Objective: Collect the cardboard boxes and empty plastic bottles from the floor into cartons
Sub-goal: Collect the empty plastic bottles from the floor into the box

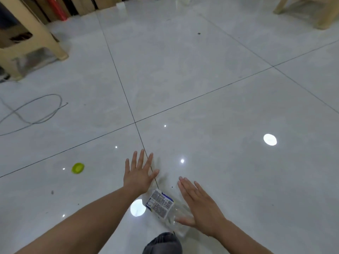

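Observation:
A clear empty plastic bottle [164, 208] with a white and blue label lies on its side on the grey tiled floor, low in the head view. My left hand [138, 173] hovers just up and left of it, fingers spread, holding nothing. My right hand [197, 204] is open and flat at the bottle's right side, its thumb over the clear end of the bottle. No carton is in view near the hands.
A yellow-green bottle cap [78, 168] lies on the floor to the left. A grey cable [34, 110] loops at the far left. Beige plastic stools stand at the top left [45, 39] and top right [322, 13]. My knee [163, 243] shows at the bottom edge.

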A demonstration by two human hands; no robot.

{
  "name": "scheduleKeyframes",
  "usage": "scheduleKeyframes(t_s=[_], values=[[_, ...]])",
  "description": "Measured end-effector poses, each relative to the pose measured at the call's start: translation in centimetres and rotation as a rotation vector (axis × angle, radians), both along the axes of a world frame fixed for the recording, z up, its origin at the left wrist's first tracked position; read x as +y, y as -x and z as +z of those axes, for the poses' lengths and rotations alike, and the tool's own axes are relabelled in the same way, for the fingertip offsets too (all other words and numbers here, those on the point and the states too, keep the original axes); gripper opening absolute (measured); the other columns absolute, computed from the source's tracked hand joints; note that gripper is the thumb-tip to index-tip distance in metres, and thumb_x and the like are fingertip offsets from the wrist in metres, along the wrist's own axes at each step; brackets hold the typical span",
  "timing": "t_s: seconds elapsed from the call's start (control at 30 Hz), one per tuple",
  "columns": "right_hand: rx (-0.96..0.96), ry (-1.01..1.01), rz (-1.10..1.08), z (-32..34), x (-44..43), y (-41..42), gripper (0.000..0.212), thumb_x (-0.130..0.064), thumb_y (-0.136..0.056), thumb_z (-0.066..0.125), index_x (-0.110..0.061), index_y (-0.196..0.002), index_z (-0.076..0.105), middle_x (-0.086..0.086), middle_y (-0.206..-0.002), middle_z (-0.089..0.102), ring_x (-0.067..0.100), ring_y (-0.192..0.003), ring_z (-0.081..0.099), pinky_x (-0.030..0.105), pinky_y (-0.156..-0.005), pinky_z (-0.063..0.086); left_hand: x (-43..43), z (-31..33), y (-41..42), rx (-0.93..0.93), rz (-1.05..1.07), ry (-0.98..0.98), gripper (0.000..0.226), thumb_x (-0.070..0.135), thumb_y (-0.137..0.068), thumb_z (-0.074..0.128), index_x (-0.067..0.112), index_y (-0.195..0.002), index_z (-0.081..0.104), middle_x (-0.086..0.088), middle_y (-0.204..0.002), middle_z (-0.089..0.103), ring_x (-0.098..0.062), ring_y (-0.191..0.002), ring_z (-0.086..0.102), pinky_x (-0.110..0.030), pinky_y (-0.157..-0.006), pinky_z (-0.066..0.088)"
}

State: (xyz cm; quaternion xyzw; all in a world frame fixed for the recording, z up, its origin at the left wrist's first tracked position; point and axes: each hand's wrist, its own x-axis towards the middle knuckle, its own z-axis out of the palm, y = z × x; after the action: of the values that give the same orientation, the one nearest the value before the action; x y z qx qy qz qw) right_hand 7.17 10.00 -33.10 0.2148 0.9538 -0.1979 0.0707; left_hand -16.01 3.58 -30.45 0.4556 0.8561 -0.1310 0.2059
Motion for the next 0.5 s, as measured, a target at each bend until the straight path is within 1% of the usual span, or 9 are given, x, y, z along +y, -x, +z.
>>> scheduleKeyframes(t_s=[0.07,0.1,0.13,0.23,0.27,0.33,0.4,0.47,0.5], values=[[0.002,0.045,0.021,-0.7,-1.7,0.0,0.104,-0.083,-0.072,0.035,-0.007,-0.143,0.040,0.006,-0.152,0.036,0.015,-0.140,0.033,0.031,-0.110,0.019,-0.2,-0.5,-0.4,-0.002,0.001,0.037,0.077,0.073,-0.080,-0.016,0.030,-0.144,-0.028,-0.003,-0.155,-0.031,-0.025,-0.142,-0.029,-0.048,-0.115,-0.014],[0.000,0.062,0.020,-1.0,-2.4,0.0,0.105,-0.083,-0.069,0.039,-0.007,-0.141,0.041,0.006,-0.150,0.038,0.016,-0.138,0.036,0.031,-0.109,0.021,-0.1,-0.5,-0.6,-0.005,0.004,0.050,0.071,0.067,-0.090,-0.002,0.030,-0.146,-0.025,-0.003,-0.155,-0.031,-0.026,-0.142,-0.029,-0.048,-0.116,-0.014],[0.000,0.074,0.009,-1.4,-3.0,0.1,0.105,-0.080,-0.065,0.044,-0.007,-0.140,0.043,0.006,-0.148,0.042,0.016,-0.136,0.040,0.031,-0.109,0.022,0.1,-0.6,-0.6,-0.005,-0.007,0.054,0.072,0.067,-0.090,-0.001,0.030,-0.147,-0.024,-0.002,-0.154,-0.033,-0.025,-0.142,-0.030,-0.048,-0.115,-0.015],[0.049,0.051,-0.052,-2.1,-3.8,0.4,0.096,-0.068,-0.055,0.051,-0.010,-0.131,0.048,0.003,-0.133,0.058,0.014,-0.122,0.056,0.028,-0.108,0.029,0.8,-0.5,-0.3,0.005,-0.039,0.029,0.097,0.078,-0.055,-0.036,0.035,-0.142,-0.029,0.003,-0.145,-0.040,-0.024,-0.142,-0.030,-0.046,-0.114,-0.018],[0.078,0.048,-0.082,-2.1,-3.6,0.5,0.090,-0.065,-0.052,0.052,-0.013,-0.125,0.051,-0.001,-0.123,0.063,0.013,-0.112,0.063,0.024,-0.106,0.036,1.0,-0.4,-0.1,0.009,-0.034,0.029,0.093,0.078,-0.059,-0.032,0.035,-0.142,-0.028,0.003,-0.147,-0.038,-0.024,-0.142,-0.030,-0.046,-0.114,-0.018],[0.110,0.062,-0.133,-1.9,-2.8,0.4,0.077,-0.063,-0.045,0.059,-0.020,-0.108,0.056,-0.009,-0.096,0.065,0.009,-0.084,0.067,0.019,-0.079,0.052,1.1,-0.1,0.2,0.012,-0.004,0.033,0.071,0.068,-0.087,-0.005,0.033,-0.146,-0.024,0.000,-0.154,-0.033,-0.024,-0.142,-0.030,-0.046,-0.114,-0.017],[0.122,0.055,-0.162,-1.6,-1.7,0.3,0.071,-0.062,-0.036,0.067,-0.023,-0.095,0.057,-0.011,-0.080,0.058,0.006,-0.066,0.060,0.015,-0.053,0.048,0.9,0.3,0.4,0.016,0.023,0.019,0.066,0.060,-0.096,0.009,0.033,-0.148,-0.022,-0.001,-0.155,-0.030,-0.024,-0.142,-0.030,-0.046,-0.114,-0.017],[0.098,0.013,-0.177,-1.5,-0.4,0.5,0.075,-0.060,-0.029,0.073,-0.022,-0.090,0.053,-0.010,-0.076,0.054,0.007,-0.062,0.057,0.014,-0.046,0.042,0.5,0.5,0.8,0.020,0.025,0.004,0.067,0.065,-0.093,0.003,0.034,-0.147,-0.022,0.000,-0.155,-0.031,-0.023,-0.142,-0.030,-0.046,-0.114,-0.017],[0.078,-0.015,-0.192,-1.4,0.2,0.7,0.077,-0.059,-0.027,0.076,-0.020,-0.089,0.052,-0.008,-0.075,0.054,0.008,-0.061,0.056,0.015,-0.045,0.041,0.2,0.6,1.1,0.023,0.021,-0.006,0.073,0.072,-0.085,-0.009,0.034,-0.146,-0.023,0.000,-0.154,-0.032,-0.023,-0.142,-0.030,-0.046,-0.114,-0.017]])
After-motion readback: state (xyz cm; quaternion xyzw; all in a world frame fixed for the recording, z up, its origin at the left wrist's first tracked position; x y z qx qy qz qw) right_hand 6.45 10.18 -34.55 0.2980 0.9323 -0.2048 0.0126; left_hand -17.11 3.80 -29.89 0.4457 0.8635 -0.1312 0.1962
